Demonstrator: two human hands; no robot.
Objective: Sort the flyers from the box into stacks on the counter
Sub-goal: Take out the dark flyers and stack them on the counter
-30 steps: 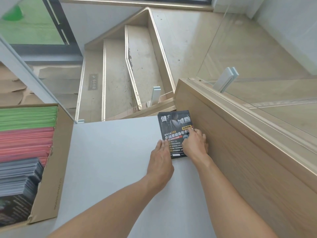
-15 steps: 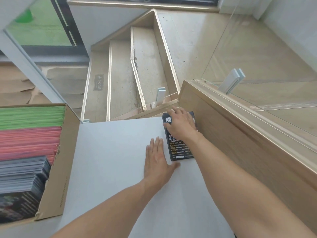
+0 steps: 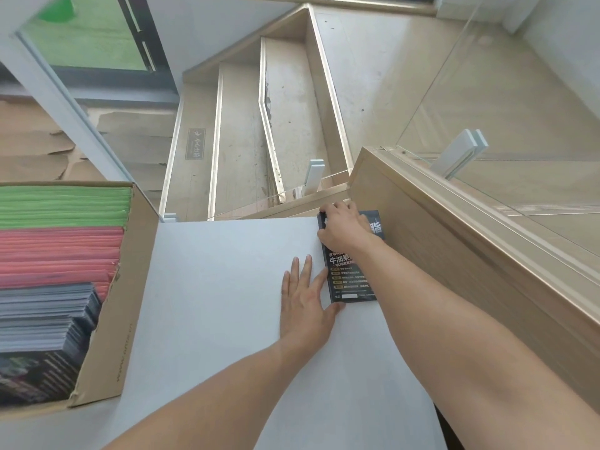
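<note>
A stack of black flyers [image 3: 349,279] with white and yellow print lies at the far right of the grey counter [image 3: 220,303], against the wooden wall. My right hand [image 3: 344,230] lies on the stack's far end, fingers curled over its far left corner. My left hand [image 3: 306,300] rests flat on the counter, fingers straight along the stack's left edge and thumb at its near corner. A cardboard box [image 3: 107,323] at the left holds green, red, grey and black flyers standing on edge.
A wooden half-wall [image 3: 454,241] with a glass panel runs along the counter's right side. Beyond the counter's far edge a staircase [image 3: 246,141] drops away. A window frame stands at the upper left.
My right hand slid from the stack's near part to its far end. My left hand flattened beside the stack's left edge, thumb moving to the near corner.
</note>
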